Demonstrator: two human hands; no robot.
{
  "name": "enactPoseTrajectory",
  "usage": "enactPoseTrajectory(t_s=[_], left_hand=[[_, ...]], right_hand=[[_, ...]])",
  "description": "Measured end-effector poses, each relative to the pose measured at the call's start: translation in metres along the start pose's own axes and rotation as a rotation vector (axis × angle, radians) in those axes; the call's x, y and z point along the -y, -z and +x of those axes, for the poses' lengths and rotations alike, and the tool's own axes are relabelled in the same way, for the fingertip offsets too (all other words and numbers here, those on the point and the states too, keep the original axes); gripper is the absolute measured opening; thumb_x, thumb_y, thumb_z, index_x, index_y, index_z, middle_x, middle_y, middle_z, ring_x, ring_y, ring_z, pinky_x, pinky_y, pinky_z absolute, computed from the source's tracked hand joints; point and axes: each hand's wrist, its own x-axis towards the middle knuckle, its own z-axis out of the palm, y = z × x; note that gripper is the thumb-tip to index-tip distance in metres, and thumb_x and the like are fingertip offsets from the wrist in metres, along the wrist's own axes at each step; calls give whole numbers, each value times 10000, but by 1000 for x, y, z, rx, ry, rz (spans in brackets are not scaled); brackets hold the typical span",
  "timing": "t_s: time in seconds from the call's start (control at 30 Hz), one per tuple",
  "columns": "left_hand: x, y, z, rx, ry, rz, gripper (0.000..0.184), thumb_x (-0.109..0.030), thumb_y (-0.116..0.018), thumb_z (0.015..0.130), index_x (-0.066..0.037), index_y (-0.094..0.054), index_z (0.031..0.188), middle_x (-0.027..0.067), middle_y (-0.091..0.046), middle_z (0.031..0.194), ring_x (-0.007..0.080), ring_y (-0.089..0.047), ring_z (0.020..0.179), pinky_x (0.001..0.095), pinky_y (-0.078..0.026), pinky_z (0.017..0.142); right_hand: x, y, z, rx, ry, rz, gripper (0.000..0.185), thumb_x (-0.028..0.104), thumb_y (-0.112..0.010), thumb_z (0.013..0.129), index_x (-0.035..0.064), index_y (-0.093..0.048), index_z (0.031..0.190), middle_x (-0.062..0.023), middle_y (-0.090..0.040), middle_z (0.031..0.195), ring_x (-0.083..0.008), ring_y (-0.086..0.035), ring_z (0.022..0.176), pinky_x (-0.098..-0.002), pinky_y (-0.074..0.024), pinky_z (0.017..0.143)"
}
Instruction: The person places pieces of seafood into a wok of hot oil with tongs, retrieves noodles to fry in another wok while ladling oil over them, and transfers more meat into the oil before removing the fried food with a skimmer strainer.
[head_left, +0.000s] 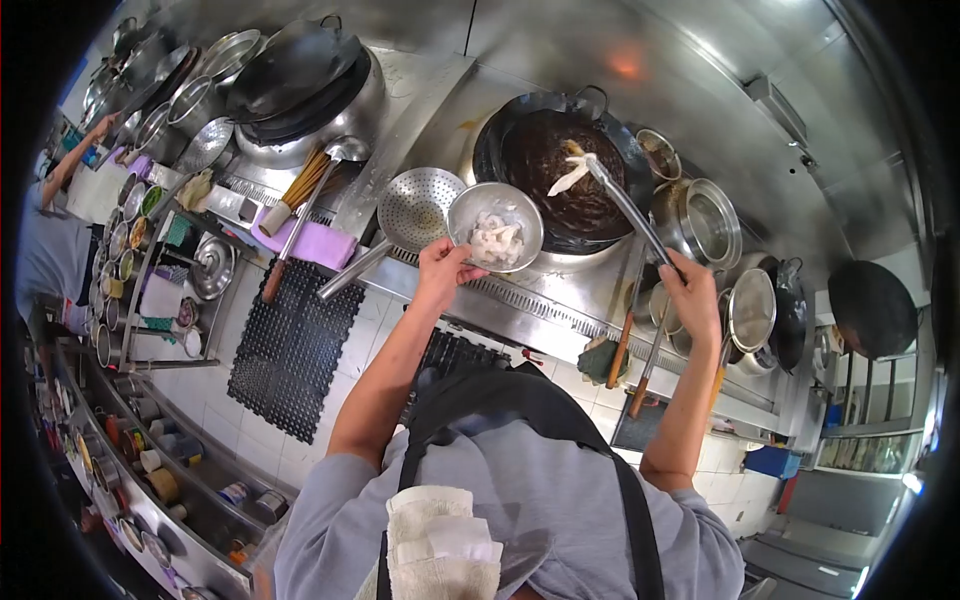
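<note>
Food (569, 181) hung over the wok (530, 215); your right grip (691, 298), closed round tongs (632, 213), needed steadiness; your left grip (443, 271) pinched a bowl (530, 212).

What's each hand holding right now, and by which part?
The left hand holds the metal bowl by its rim; the right hand holds the tongs by their near end, a pale piece at the tips.

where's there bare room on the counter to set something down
There's a bare patch of steel counter in front of the wok, between the bowl and the wooden-handled tools. Pots crowd its right; strainer and ladle, its left.
</note>
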Motion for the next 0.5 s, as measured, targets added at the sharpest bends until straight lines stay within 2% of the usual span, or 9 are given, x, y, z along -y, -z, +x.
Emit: enactPoseTrajectory(t_s=[0.1,0.2,0.33,0.43,0.5], left_hand=[[-1,2,-2,-3,6,-9,136,-61,-612,904,60,-607,965,165,-676,918,275,-715,745,338,-627,638],[-9,2,-11,-27,1,-10,140,-63,-611,904,65,-605,959,177,-677,916,283,-717,751,338,-626,638],[-13,7,-16,-29,-6,-18,142,-66,-607,909,68,-600,955,179,-677,911,290,-716,750,336,-624,636],[-6,20,-14,-36,-23,-18,144,-67,-604,911,70,-599,957,174,-679,908,290,-715,744,335,-624,638],[-1,25,-12,-39,-36,20,130,-61,-592,922,62,-606,961,154,-683,903,261,-712,731,324,-624,640]], right_hand=[[-50,-21,19,59,25,-124,347,173,-673,874,31,-669,1190,-179,-699,863,-226,-663,771,-339,-501,748],[-87,-48,29,40,-15,-292,361,237,-678,868,73,-677,1190,-217,-705,972,-358,-687,895,-407,-518,799],[-89,-54,25,-123,-92,-383,377,253,-658,880,101,-662,1225,-235,-690,1022,-415,-656,998,-463,-514,844],[-57,-40,12,-62,26,-212,375,239,-668,872,99,-665,1220,-228,-696,998,-406,-664,961,-454,-517,831],[-8,-31,-6,95,46,-278,368,238,-668,868,102,-672,1209,-222,-699,973,-398,-668,937,-454,-515,828]])
